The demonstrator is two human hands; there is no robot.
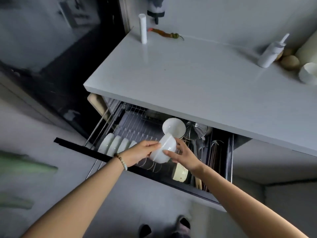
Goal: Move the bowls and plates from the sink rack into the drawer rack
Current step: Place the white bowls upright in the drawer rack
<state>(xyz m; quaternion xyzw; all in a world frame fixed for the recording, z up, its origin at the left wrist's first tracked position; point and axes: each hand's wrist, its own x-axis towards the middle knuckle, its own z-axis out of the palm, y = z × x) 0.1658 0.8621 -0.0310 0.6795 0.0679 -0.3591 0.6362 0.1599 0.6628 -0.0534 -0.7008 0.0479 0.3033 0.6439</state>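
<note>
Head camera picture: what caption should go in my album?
Left hand and right hand hold stacked white bowls over the drawer rack, beside upright plates.

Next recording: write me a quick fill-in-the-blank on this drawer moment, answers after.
1. The left hand and right hand hold the white bowl over the rack of the open ___.
2. The left wrist wears a bead ___.
3. The plates stand on ___ in the rack.
4. The wire skimmer lies ___ of the racked bowl.
Answers: drawer; bracelet; edge; right.
</note>
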